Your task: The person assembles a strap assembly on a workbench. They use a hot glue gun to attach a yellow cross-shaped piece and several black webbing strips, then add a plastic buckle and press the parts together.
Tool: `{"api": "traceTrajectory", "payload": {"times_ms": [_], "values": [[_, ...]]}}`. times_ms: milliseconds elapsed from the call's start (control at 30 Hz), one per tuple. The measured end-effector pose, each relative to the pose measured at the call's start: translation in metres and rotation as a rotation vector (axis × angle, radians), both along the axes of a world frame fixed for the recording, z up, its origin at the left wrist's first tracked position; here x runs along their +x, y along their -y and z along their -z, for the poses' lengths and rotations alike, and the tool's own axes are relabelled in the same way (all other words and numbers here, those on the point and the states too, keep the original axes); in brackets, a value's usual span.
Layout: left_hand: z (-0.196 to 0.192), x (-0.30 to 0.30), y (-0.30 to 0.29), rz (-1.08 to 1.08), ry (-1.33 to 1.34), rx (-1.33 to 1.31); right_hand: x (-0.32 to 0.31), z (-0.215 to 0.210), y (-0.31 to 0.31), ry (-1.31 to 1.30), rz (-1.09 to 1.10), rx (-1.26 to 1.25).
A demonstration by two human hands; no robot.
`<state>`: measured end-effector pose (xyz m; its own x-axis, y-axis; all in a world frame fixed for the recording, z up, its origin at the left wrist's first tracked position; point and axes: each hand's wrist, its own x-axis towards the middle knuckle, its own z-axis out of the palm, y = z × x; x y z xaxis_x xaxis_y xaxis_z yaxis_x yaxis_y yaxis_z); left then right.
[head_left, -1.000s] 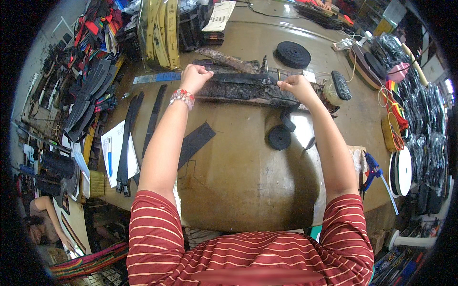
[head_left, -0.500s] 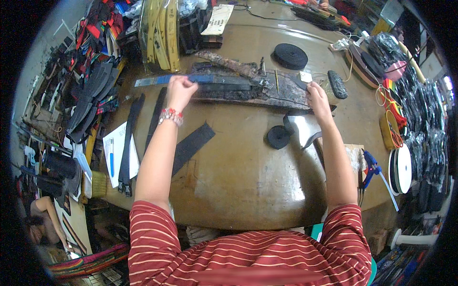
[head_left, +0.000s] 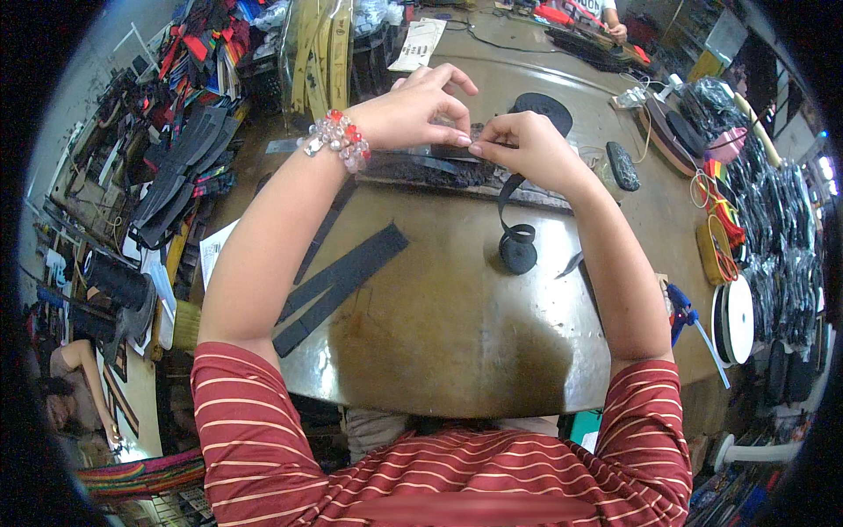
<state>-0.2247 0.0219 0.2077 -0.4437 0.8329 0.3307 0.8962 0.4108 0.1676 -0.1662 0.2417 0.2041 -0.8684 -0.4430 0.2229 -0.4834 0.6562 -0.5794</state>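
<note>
Both hands have drawn together over the brown worktable [head_left: 439, 334] in a cluttered workshop, left hand [head_left: 413, 110] and right hand [head_left: 518, 145] pinching a black strap [head_left: 507, 198] hanging down to its roll [head_left: 518, 255].

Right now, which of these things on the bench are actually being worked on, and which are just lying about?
In use:
- left hand and right hand, fingertips together
- black strap, pinched by the right hand
- small strap roll it runs down to
- dark mat under the hands

Lying about:
- flat black strips
- big black roll
- white spool
- paper sheet
</note>
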Motion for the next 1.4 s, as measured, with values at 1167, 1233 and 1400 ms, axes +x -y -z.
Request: {"api": "traceTrajectory", "payload": {"times_ms": [1167, 1233, 1400], "values": [[0.110, -0.102, 0.021, -0.270, 0.189, -0.306, -0.079, 0.114, -0.085, 0.299, 0.260, -0.021], [0.111, -0.102, 0.021, -0.279, 0.196, -0.293, -0.078, 0.118, -0.086, 0.191, 0.232, -0.043], [0.113, -0.101, 0.017, -0.304, 0.171, -0.343, -0.075, 0.121, -0.089, 0.128, 0.260, 0.067]]}}
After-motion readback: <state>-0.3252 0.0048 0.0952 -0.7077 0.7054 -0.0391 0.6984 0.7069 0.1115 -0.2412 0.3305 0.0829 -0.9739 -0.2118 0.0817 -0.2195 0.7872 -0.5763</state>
